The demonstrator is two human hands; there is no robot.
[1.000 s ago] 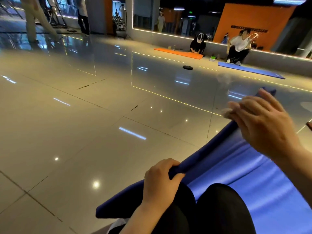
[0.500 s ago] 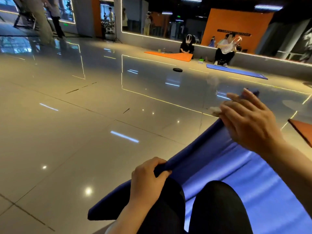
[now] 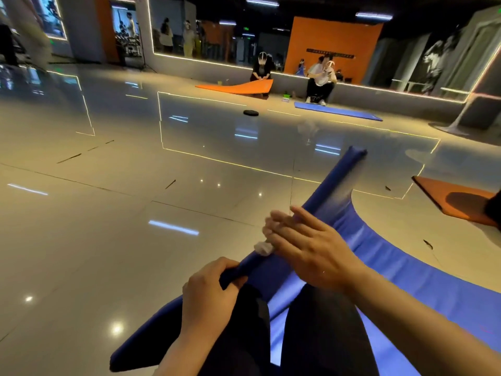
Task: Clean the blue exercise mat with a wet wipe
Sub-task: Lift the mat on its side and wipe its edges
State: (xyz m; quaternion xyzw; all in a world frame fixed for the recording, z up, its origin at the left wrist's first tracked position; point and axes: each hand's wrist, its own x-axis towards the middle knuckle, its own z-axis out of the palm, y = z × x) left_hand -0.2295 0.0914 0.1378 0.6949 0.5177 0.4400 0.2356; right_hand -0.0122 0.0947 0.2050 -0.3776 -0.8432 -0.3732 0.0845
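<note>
Both hands are on the raised long edge of the blue exercise mat (image 3: 393, 270), which is folded up off the floor (image 3: 108, 213) across the person's lap and runs from near left to far right. Left hand (image 3: 208, 299) has its fingers and thumb curled round the rolled edge near the knees, holding it up and taut. Right hand (image 3: 309, 248) lies just beyond it with fingers held straight and close together, pressing a crumpled white wet wipe (image 3: 263, 248) against the edge; only a small bunch of the wipe pokes out at the fingertips, which are blurred. By my reading, the step in hand is wiping along the lifted border of the mat, with 1 hand as anchor and the other as wiper. The next move seems to call for an even stroke along the edge with steady pressure, the left hand's hold firm so the mat does not sag, and then the broad flat face on the right would want attention. Far off, 2 people crouch by an orange mat (image 3: 238, 86) and another blue mat (image 3: 339, 111). A dark strip on the orange wall (image 3: 333, 42) may carry writing, but it is too small to read; no brand or label shows on the mat or wipe.
</note>
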